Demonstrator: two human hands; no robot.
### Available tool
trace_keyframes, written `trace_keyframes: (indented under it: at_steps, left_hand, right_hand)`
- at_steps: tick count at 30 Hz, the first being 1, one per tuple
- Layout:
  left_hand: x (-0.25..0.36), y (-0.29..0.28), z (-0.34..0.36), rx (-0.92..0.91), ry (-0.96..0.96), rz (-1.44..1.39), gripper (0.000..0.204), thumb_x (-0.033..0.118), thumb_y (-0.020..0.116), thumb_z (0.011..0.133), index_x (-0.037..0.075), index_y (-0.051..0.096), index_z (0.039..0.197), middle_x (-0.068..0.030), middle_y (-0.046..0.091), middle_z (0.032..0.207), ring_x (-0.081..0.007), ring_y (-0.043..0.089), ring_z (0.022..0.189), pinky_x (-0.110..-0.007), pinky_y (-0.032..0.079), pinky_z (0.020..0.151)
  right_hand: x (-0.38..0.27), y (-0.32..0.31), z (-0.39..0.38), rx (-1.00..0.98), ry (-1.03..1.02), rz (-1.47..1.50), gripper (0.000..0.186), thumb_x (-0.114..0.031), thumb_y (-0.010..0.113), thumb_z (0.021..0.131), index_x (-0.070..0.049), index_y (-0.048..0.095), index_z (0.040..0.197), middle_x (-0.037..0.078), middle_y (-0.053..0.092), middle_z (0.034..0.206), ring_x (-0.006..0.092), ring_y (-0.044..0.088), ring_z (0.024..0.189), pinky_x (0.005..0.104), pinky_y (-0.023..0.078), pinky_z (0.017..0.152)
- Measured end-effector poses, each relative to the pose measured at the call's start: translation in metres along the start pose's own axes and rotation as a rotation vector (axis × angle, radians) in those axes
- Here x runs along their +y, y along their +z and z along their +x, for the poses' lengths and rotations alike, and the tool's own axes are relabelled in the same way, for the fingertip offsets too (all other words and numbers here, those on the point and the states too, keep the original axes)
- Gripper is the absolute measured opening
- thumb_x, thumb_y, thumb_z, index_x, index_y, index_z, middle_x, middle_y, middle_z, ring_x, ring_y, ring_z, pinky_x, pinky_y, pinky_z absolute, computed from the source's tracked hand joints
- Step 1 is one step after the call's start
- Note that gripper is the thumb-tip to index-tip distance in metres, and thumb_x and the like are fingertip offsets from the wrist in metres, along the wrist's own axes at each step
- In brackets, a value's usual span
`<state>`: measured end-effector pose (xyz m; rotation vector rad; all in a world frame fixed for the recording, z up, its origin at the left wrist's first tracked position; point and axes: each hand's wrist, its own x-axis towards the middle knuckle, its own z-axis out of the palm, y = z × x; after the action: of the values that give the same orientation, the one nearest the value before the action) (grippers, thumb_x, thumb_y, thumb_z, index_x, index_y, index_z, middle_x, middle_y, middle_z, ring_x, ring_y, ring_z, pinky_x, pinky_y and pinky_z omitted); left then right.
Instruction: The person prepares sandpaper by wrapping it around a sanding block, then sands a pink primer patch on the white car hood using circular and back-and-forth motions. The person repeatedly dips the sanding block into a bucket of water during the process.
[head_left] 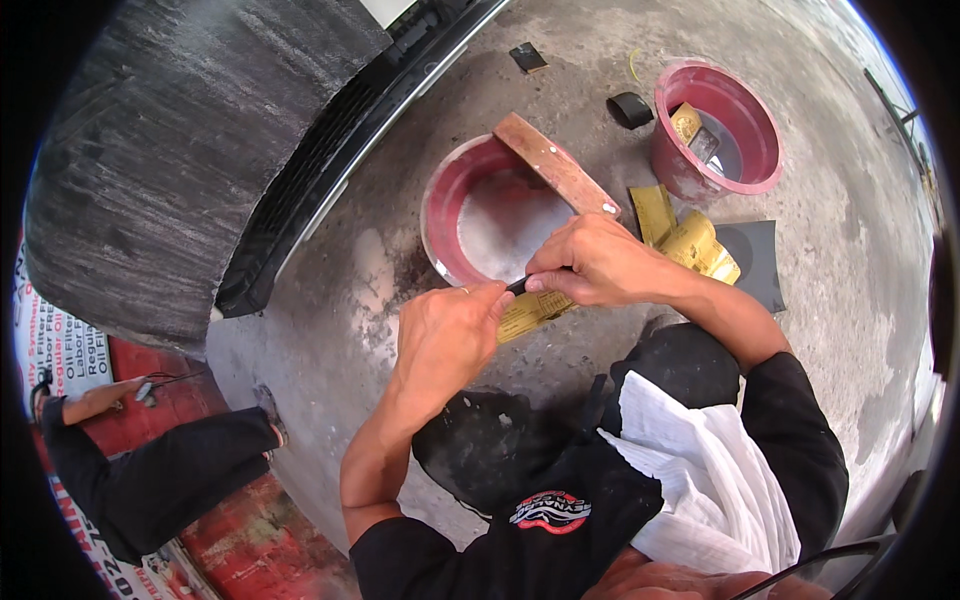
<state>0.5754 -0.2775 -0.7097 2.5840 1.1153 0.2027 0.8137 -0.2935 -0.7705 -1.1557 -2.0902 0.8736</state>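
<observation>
On concrete (430, 130), basin (448, 212) of cloudy liquid (508, 215), bucket (678, 168) holding yellow sheet (686, 121), both hands' fingers (487, 292) (552, 281) pinching black strip (517, 286)

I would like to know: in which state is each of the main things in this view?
Left hand: closed on a black piece
Right hand: closed on the same piece
Near tub: open, apparently holding cloudy water
Wooden board: laid on the tub's rim
Far bucket: open, not empty
Yellow paper beside it: curled
White cloth: draped, creased
</observation>
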Motion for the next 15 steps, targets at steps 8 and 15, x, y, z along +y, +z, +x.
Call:
trace_keyframes:
  at_steps: [8, 15]
  left_hand:
    - [-0.032, -0.019, 0.009, 0.145, -0.092, -0.028, 0.034, 0.026, 0.076, 0.095, 0.008, 0.072, 0.124, -0.0191, 0.077, 0.099, -0.0306, 0.077, 0.09, -0.039, 0.058, 0.08]
    - [-0.075, 0.007, -0.014, 0.106, -0.288, -0.885, 0.039, 0.014, 0.084, 0.092, 0.001, 0.07, 0.125, -0.0046, 0.075, 0.111, -0.012, 0.07, 0.097, -0.029, 0.057, 0.085]
  right_hand:
    - [0.013, -0.002, -0.003, 0.22, 0.045, 0.007, 0.019, -0.019, 0.078, 0.091, -0.001, 0.077, 0.099, 0.018, 0.071, 0.083, 0.0354, 0.07, 0.075, 0.0442, 0.051, 0.067]
    - [0.008, -0.01, -0.006, 0.179, 0.166, 0.029, 0.019, -0.02, 0.076, 0.093, -0.002, 0.078, 0.101, 0.017, 0.073, 0.086, 0.0361, 0.069, 0.08, 0.0429, 0.052, 0.072]
